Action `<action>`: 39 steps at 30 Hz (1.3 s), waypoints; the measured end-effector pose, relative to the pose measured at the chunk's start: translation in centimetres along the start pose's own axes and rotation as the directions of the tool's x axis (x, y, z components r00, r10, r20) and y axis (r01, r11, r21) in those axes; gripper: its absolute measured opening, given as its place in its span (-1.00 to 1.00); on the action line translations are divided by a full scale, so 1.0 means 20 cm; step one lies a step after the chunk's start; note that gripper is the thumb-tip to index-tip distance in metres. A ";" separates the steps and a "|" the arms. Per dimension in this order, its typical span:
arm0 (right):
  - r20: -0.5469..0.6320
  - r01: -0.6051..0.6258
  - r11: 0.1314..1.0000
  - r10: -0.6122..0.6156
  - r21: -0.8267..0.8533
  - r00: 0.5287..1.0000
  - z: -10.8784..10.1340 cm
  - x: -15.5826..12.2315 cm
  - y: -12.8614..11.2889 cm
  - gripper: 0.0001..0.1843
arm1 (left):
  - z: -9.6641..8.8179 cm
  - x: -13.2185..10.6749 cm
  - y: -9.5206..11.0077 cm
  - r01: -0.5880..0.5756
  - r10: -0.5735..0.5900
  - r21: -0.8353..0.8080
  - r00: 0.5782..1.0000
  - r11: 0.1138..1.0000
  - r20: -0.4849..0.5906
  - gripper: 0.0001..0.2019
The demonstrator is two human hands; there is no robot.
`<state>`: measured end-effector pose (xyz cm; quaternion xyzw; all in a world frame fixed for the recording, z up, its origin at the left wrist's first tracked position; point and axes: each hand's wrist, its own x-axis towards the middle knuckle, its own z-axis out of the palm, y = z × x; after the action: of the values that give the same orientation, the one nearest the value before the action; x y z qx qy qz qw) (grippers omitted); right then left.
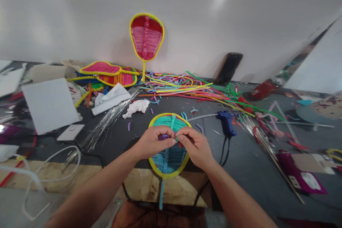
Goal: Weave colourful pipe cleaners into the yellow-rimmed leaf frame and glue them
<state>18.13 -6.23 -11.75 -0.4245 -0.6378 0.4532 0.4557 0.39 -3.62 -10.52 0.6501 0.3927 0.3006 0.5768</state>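
Note:
A leaf-shaped pipe-cleaner piece (167,162) with a yellow rim, a turquoise-to-blue fill and a blue stem lies at the table's front edge. Over its middle, my left hand (156,142) and my right hand (195,146) meet fingertip to fingertip, both closed in a pinch. A short purple pipe cleaner (163,136) shows under the left fingers, and its end runs toward the right fingertips. What sits right between the right thumb and forefinger is too small and covered to make out.
A blue glue gun (226,123) lies right of the leaf. Behind are loose pipe cleaners (181,87), a pink leaf (146,37) standing against the wall, and a leaning phone (229,67). Silver strands (107,123), crumpled paper (136,108) and a white card (50,105) lie left.

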 end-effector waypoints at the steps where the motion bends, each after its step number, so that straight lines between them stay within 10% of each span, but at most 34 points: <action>1: 0.033 0.044 0.998 -0.042 -0.042 0.999 -0.01 0.00 0.00 -0.85 | 0.00 0.00 0.01 0.014 -0.014 0.010 1.000 1.000 0.012 -0.81; 6: 0.078 0.119 0.970 -0.104 -0.211 0.991 -0.01 0.01 0.01 -0.81 | 0.02 0.02 0.00 0.085 -0.085 -0.032 0.996 0.996 0.014 -0.83; 23: -0.036 -0.150 0.983 0.155 0.110 0.987 0.00 0.00 -0.01 -0.71 | 0.07 0.00 -0.04 -0.007 -0.005 -0.110 0.994 0.994 -0.105 -0.73; 30: -0.040 -0.074 0.996 0.071 -0.058 0.997 0.01 0.00 0.00 -0.77 | 0.06 0.00 -0.04 -0.107 0.130 0.165 0.982 0.981 -0.136 -0.81; 39: -0.036 0.089 0.934 -0.108 -0.345 0.994 0.01 0.00 0.04 -0.82 | 0.04 -0.01 -0.06 -0.293 0.403 0.615 0.914 0.733 -0.045 -0.85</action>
<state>18.00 -6.01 -12.50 -0.4772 -0.7148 0.3001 0.4138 0.72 -4.07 -11.87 0.8307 0.3869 0.3210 0.2394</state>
